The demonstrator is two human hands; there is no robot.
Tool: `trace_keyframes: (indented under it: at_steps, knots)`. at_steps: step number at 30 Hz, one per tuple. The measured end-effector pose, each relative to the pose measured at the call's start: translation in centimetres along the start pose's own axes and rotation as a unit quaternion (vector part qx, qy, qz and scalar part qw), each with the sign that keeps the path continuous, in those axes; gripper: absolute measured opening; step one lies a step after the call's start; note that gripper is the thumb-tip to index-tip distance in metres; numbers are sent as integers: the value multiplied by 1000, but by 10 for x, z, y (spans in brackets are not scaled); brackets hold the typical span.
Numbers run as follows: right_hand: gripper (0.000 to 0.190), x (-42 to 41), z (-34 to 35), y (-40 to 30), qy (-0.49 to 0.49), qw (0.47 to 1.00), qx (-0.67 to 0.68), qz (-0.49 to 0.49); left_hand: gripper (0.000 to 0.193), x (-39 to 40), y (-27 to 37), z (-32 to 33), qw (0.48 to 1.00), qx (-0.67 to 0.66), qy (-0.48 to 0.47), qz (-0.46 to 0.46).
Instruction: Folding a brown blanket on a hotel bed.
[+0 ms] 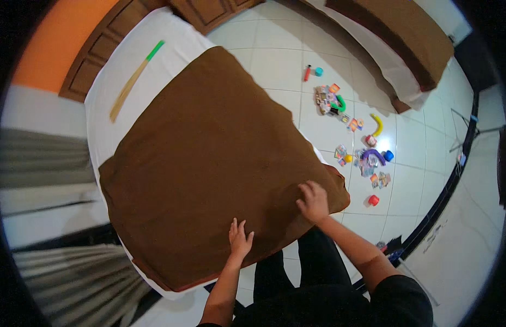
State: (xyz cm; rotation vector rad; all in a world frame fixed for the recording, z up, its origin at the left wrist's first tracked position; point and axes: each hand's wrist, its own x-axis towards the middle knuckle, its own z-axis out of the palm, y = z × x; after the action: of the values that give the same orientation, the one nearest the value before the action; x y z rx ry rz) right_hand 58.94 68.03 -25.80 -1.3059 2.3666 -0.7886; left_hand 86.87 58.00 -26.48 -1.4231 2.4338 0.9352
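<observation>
Before me a brown blanket (204,155) lies spread over a bed with a white sheet (114,118). Its near edge shows a reddish underside by my legs. My left hand (239,239) is over the blanket near that edge, fingers apart and holding nothing. Over the blanket's right corner is my right hand (314,202), its fingers slightly bent and apart. Whether either palm touches the cloth is hard to tell. On the bare sheet at the far left lies a broom of thin sticks (132,88) with a green handle.
Toys and cards (369,161) lie scattered on the white tiled floor (277,61) to the right, among them a yellow curved piece (376,124) and a red cup (374,200). Another brown-covered bed (404,41) stands at the upper right. Grey curtains (81,282) hang at the left.
</observation>
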Motion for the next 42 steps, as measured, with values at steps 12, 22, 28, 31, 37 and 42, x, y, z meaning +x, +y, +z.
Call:
trace_keyframes:
  at_steps: [12,22,28,31,37,42]
  knots:
    - [61,-181,123,-138,-381,882,-143,-237,57,-184,-202,30,968,-49,105,-223]
    - [67,-184,228,-286,-348,888,-105,-283,44,-278,-305,8,848,-286,316,-315]
    - [63,-158,287,-320,-317,889,-229,-237,46,-277,-359,-18,788,-304,424,-328]
    - [67,-153,300,-330,-328,864,-302,-233,54,-277,-397,-41,762,-304,441,-363]
    - [74,-140,297,-343,-414,827,-338,-173,104,-255,-446,-81,716,-223,276,-602]
    - [81,-134,299,-357,-485,774,-384,-136,85,-247,-464,-88,642,-281,374,-608]
